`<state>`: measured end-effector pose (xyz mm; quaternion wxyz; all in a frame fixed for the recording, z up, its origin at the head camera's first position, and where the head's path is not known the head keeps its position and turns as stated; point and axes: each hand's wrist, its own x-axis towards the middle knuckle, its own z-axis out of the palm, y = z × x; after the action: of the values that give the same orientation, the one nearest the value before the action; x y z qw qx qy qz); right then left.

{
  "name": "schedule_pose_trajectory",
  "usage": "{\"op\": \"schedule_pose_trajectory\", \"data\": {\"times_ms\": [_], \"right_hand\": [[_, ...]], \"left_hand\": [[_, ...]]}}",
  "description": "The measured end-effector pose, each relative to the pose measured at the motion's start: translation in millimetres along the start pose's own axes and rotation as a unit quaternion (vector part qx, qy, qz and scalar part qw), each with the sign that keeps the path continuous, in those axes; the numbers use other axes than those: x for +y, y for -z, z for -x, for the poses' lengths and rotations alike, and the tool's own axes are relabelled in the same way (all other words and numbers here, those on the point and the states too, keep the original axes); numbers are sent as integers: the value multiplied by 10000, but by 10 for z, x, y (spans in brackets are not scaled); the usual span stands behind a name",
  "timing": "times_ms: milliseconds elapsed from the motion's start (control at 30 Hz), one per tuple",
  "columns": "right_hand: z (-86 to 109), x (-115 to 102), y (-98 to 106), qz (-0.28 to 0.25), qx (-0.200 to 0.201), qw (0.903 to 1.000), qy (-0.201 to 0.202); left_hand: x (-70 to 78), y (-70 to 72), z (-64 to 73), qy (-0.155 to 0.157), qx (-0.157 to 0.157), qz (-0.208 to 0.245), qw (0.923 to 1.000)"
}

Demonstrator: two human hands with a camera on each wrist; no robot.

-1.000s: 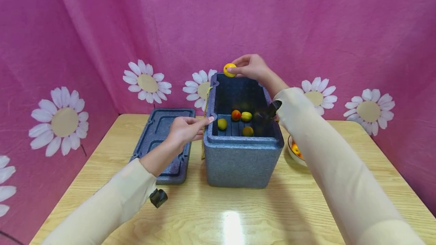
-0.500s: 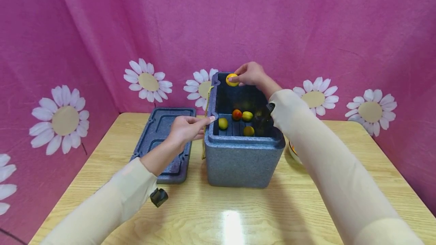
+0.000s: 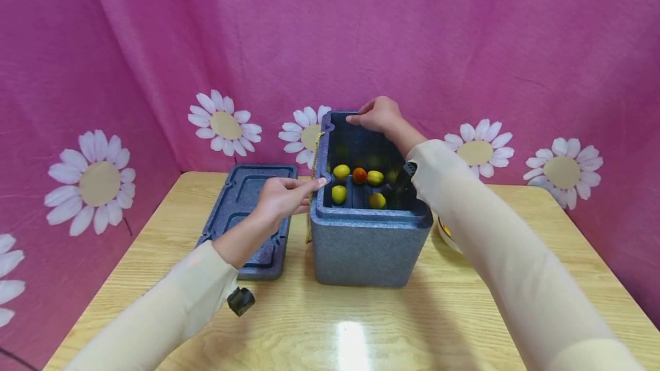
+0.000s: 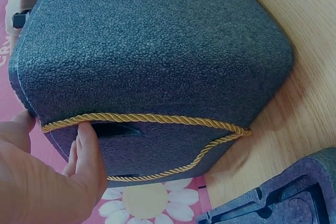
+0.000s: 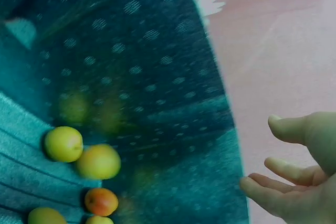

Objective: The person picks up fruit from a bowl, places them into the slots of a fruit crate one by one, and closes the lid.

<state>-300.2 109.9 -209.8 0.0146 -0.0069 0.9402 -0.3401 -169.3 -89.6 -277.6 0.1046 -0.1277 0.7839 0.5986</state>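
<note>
Grey box [image 3: 368, 253], rim pinched by my left hand [image 3: 282, 196]; my empty right hand [image 3: 379, 115], fingers parted, could clip the far edge if lowered, jolting loose fruit [image 3: 359, 176].

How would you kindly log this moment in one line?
left hand: grips box at rim | right hand: holds nothing, over box's far end | box: open, five fruits visible inside | lid: off, on table

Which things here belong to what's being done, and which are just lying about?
Seemingly in use:
Box, its rim held by the left fingers
Five fruits inside it
Bowl, partly hidden by the right sleeve

Seemingly just there:
Lid, left of the box
Pink flowered cloth
Wooden table
</note>
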Motion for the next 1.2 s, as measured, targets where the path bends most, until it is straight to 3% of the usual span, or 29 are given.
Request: {"op": "schedule_pose_trajectory", "data": {"times_ms": [233, 467, 700, 900, 1200], "right_hand": [[114, -109, 254, -509, -469, 9976, 31], [306, 23, 473, -589, -560, 9961, 349], [566, 427, 562, -360, -218, 9949, 917], [734, 867, 579, -179, -36, 9950, 986], [823, 1491, 501, -68, 55, 9919, 1267]], "left_hand": [[0, 19, -17, -4, 3, -32, 10000], [-30, 37, -47, 26, 19, -99, 9999], [-51, 61, -43, 64, 38, -101, 9999], [-65, 59, -32, 23, 26, -83, 10000], [-34, 87, -18, -36, 11, -75, 10000]]}}
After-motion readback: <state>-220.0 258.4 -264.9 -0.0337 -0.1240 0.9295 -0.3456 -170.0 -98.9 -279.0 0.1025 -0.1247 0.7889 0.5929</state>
